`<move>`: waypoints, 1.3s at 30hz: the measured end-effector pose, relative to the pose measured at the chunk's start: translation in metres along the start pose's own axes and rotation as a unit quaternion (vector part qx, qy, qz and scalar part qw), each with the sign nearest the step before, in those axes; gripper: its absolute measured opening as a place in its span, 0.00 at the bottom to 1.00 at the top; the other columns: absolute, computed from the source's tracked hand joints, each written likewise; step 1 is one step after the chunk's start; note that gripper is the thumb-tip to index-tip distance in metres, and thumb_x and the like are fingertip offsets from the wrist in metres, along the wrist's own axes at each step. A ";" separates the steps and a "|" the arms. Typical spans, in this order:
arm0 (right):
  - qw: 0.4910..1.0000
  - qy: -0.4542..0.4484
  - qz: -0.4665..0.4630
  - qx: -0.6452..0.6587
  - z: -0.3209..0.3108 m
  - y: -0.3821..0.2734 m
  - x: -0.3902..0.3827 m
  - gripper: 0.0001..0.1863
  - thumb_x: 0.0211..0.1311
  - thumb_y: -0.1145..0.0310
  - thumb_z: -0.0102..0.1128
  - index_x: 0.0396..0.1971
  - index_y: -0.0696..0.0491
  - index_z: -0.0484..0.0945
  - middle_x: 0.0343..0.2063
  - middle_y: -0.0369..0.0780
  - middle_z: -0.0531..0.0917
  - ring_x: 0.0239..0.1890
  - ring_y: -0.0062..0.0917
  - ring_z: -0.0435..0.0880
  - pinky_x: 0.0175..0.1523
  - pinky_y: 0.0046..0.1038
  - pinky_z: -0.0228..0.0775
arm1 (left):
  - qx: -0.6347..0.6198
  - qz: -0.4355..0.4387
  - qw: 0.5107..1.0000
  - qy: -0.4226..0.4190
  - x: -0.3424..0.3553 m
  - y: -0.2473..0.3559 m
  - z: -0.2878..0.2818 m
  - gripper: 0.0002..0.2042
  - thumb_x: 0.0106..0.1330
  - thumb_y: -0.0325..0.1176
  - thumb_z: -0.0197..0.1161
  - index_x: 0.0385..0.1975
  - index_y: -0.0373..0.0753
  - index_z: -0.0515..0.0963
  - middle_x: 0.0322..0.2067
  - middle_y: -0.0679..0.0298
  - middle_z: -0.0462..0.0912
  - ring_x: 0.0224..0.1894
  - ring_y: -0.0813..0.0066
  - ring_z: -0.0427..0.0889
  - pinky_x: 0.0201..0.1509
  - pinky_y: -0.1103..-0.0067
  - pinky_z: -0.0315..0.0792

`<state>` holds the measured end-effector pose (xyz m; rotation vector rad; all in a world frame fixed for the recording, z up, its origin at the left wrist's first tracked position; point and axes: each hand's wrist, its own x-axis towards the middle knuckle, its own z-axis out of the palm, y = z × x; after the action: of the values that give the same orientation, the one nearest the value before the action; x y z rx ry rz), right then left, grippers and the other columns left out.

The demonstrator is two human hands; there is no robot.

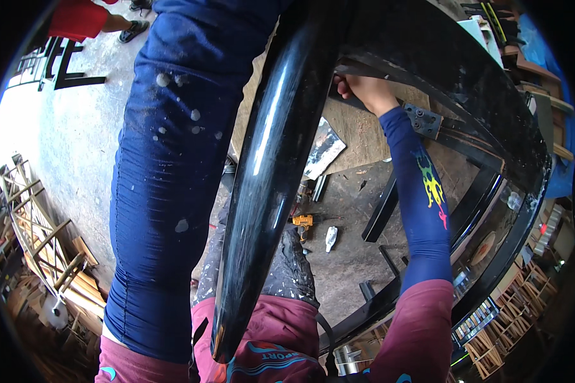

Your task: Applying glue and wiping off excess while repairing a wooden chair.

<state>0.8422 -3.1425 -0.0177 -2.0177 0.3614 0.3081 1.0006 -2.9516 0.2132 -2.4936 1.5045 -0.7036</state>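
Observation:
A glossy black curved metal bar runs from the top centre down toward my lap. It belongs to a large black metal frame that arches to the right. My right hand, on a blue sleeve with a coloured lizard print, is closed around a black bar of that frame just right of the curved bar. My left arm, in a paint-spotted blue sleeve, reaches up along the left side of the curved bar. Its hand is past the top edge and hidden.
Under the frame a wooden board carries a flat metal trowel. A yellow tool and a white bottle lie on the concrete floor. Wooden frames are stacked at left. Another person in red stands top left.

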 end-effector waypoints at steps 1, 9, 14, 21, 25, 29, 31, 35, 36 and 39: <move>0.954 -0.053 0.134 0.264 0.006 -0.005 0.009 0.07 0.70 0.68 0.60 0.37 0.55 0.82 0.30 0.41 0.86 0.27 0.24 0.84 0.29 0.25 0.76 | -0.431 -0.060 0.897 0.073 -0.005 -0.012 0.031 0.02 0.62 0.28 0.64 0.28 0.41 0.79 0.25 0.67 0.81 0.34 0.73 0.81 0.47 0.80 0.74; 0.939 -0.001 0.115 0.325 0.009 -0.007 -0.005 0.10 0.72 0.65 0.56 0.38 0.54 0.83 0.28 0.40 0.85 0.23 0.21 0.80 0.28 0.23 0.73 | -0.120 0.034 0.980 0.152 -0.001 -0.007 0.016 0.05 0.57 0.28 0.59 0.20 0.44 0.78 0.20 0.61 0.80 0.29 0.62 0.83 0.59 0.70 0.69; 0.932 0.043 0.209 0.293 0.012 -0.007 0.009 0.06 0.72 0.66 0.52 0.36 0.50 0.77 0.23 0.37 0.78 0.17 0.19 0.70 0.20 0.22 0.60 | -0.100 0.046 0.983 0.144 0.002 -0.013 0.016 0.07 0.58 0.27 0.57 0.19 0.43 0.77 0.19 0.60 0.79 0.29 0.62 0.83 0.62 0.68 0.69; 0.861 0.316 -0.272 -0.292 0.022 0.015 -0.002 0.10 0.66 0.66 0.57 0.43 0.52 0.81 0.35 0.48 0.86 0.35 0.44 0.85 0.39 0.40 0.77 | -0.377 0.002 0.926 0.015 -0.004 -0.014 -0.005 0.05 0.58 0.25 0.56 0.21 0.41 0.75 0.17 0.58 0.76 0.28 0.60 0.82 0.68 0.67 0.66; 0.873 0.221 -0.305 -0.309 0.012 0.018 -0.015 0.15 0.65 0.65 0.60 0.50 0.49 0.82 0.49 0.46 0.85 0.52 0.45 0.83 0.58 0.41 0.74 | -0.357 0.002 0.934 0.027 -0.008 -0.012 -0.012 0.04 0.58 0.24 0.57 0.26 0.38 0.79 0.19 0.58 0.74 0.28 0.64 0.78 0.56 0.74 0.73; 0.871 0.115 -0.348 -0.329 -0.010 0.023 -0.008 0.19 0.65 0.64 0.62 0.56 0.46 0.79 0.55 0.44 0.81 0.56 0.45 0.80 0.62 0.41 0.72 | -0.308 -0.053 0.948 0.062 -0.008 -0.012 0.013 0.04 0.58 0.23 0.59 0.30 0.37 0.81 0.22 0.60 0.74 0.29 0.68 0.78 0.48 0.77 0.74; 0.835 0.180 -0.377 -0.358 -0.011 0.033 0.000 0.20 0.65 0.64 0.62 0.56 0.46 0.79 0.55 0.44 0.81 0.56 0.45 0.80 0.63 0.40 0.72 | -0.702 -0.059 0.701 0.108 -0.009 -0.013 0.012 0.03 0.59 0.24 0.62 0.31 0.36 0.81 0.24 0.62 0.75 0.29 0.70 0.77 0.43 0.78 0.73; 0.803 0.241 -0.363 -0.407 0.004 0.064 0.003 0.22 0.61 0.63 0.66 0.56 0.50 0.79 0.55 0.46 0.81 0.56 0.45 0.81 0.63 0.39 0.72 | -0.638 -0.296 0.706 0.087 -0.002 0.008 -0.012 0.04 0.63 0.26 0.63 0.35 0.34 0.81 0.30 0.67 0.76 0.32 0.77 0.75 0.38 0.79 0.73; 0.803 0.241 -0.364 -0.406 0.008 0.069 0.003 0.22 0.61 0.63 0.66 0.56 0.50 0.79 0.55 0.46 0.81 0.56 0.45 0.81 0.63 0.39 0.72 | -0.650 -0.270 0.705 0.088 -0.004 0.005 -0.010 0.05 0.65 0.26 0.62 0.38 0.34 0.81 0.34 0.66 0.76 0.33 0.80 0.74 0.38 0.80 0.73; 0.823 0.254 -0.347 -0.371 0.016 0.074 0.002 0.24 0.58 0.65 0.66 0.55 0.52 0.79 0.55 0.48 0.81 0.56 0.46 0.81 0.65 0.39 0.71 | -0.580 -0.148 0.788 0.145 -0.007 0.003 0.000 0.05 0.65 0.26 0.62 0.36 0.34 0.82 0.39 0.60 0.78 0.33 0.75 0.78 0.40 0.78 0.75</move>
<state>0.8148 -3.1611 -0.0862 -2.8226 -0.2495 -0.6681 0.9957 -2.9464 0.2099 -3.7042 2.1045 -0.1260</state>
